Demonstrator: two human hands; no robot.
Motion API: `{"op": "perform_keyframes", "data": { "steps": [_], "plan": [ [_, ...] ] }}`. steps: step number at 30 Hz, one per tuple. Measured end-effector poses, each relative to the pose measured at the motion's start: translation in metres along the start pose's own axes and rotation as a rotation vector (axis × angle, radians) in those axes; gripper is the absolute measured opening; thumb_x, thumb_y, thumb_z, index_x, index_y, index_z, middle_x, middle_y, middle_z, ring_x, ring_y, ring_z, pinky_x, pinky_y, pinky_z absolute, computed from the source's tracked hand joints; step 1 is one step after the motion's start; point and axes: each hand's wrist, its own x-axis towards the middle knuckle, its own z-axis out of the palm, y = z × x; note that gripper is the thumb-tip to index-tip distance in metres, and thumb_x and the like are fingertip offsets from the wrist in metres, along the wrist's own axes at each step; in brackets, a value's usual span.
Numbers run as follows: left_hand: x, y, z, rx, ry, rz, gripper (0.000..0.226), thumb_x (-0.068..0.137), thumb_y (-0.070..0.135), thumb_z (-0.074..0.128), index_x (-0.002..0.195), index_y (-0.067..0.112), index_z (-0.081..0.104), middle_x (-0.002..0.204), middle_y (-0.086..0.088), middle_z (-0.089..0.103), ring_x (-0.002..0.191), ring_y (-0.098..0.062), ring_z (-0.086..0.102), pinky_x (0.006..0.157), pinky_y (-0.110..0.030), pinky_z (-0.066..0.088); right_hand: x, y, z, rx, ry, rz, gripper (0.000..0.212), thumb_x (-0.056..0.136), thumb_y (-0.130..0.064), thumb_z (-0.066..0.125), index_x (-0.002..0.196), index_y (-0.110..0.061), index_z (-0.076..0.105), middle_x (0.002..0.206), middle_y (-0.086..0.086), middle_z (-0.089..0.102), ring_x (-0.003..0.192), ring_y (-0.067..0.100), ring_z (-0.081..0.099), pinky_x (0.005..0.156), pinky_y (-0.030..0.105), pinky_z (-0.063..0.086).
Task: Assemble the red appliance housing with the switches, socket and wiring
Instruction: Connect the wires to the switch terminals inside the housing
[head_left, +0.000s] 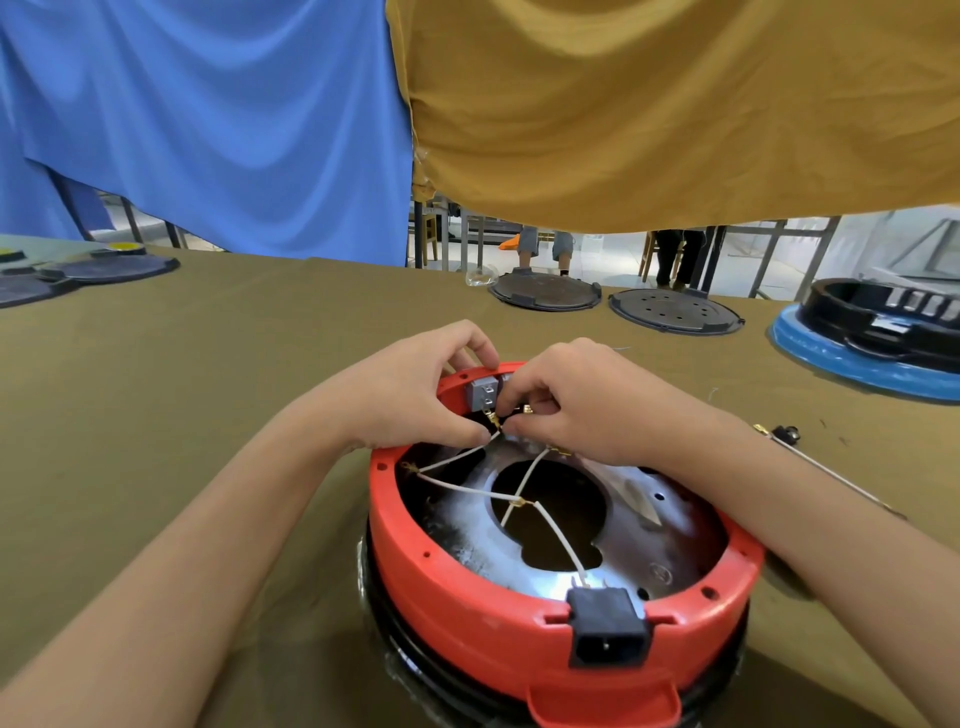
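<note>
The round red housing (457, 587) sits upside down on the olive cloth, close to me. A black socket (608, 631) is fitted in its near wall. White wires (558, 535) run from the socket across a silver plate to a brass joint and on toward the far wall. A grey switch block (480, 396) sits inside the far rim. My left hand (415, 395) grips the far rim and pinches a white wire with a brass terminal just below the switch. My right hand (576, 400) pinches a wire terminal next to it; its fingertips hide the contact.
Two dark round lids (545, 292) (675, 310) lie at the table's far edge. A black and blue housing (872, 332) stands far right. More dark lids (104, 267) lie far left. A loose wire with a small black part (784, 434) lies right of my forearm. Cloths hang behind.
</note>
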Motion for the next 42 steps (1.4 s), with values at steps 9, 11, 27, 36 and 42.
{"op": "perform_keyframes", "data": {
  "steps": [9,11,27,36,42],
  "plan": [
    [0.0000,0.0011,0.0009,0.020,-0.003,0.013,0.053,0.070,0.023,0.084,0.111,0.036,0.054,0.105,0.014,0.064,0.085,-0.004,0.064,0.081,-0.029,0.055,0.0010,-0.0001,0.0006,-0.007,0.001,0.000,0.010,0.090,-0.031,0.067,0.097,-0.034,0.074,0.061,-0.015,0.050,0.058,-0.001,0.046,0.054,0.019,0.033],
    [-0.0001,0.0018,0.0012,0.025,0.002,0.015,0.054,0.070,0.023,0.085,0.111,0.036,0.054,0.104,0.014,0.064,0.085,-0.003,0.063,0.081,-0.029,0.055,0.0013,-0.0001,0.0007,-0.012,0.007,0.000,0.010,0.091,-0.032,0.065,0.096,-0.033,0.074,0.061,-0.015,0.049,0.058,0.000,0.045,0.054,0.018,0.032],
    [0.0002,0.0020,0.0017,0.042,0.000,0.028,0.055,0.070,0.019,0.084,0.114,0.032,0.054,0.105,0.010,0.063,0.084,-0.003,0.061,0.077,-0.022,0.051,0.0019,-0.0002,0.0032,-0.050,-0.010,-0.025,0.013,0.091,-0.032,0.064,0.097,-0.035,0.075,0.062,-0.020,0.046,0.063,0.008,0.045,0.054,0.016,0.029],
    [0.0002,0.0031,0.0013,0.050,-0.008,0.023,0.056,0.070,0.019,0.084,0.114,0.032,0.052,0.107,0.009,0.062,0.086,-0.005,0.062,0.079,-0.026,0.053,0.0020,-0.0036,0.0029,-0.063,-0.036,-0.023,0.015,0.093,-0.032,0.061,0.098,-0.035,0.076,0.062,-0.020,0.045,0.064,0.010,0.045,0.057,0.025,0.033],
    [-0.0005,0.0043,0.0011,0.064,-0.010,0.026,0.056,0.071,0.018,0.083,0.116,0.031,0.052,0.108,0.007,0.060,0.089,-0.004,0.060,0.081,-0.026,0.052,0.0019,-0.0040,0.0032,-0.050,-0.021,-0.023,0.014,0.093,-0.032,0.062,0.095,-0.034,0.076,0.061,-0.021,0.044,0.066,0.013,0.047,0.059,0.026,0.033]
  ]
}}
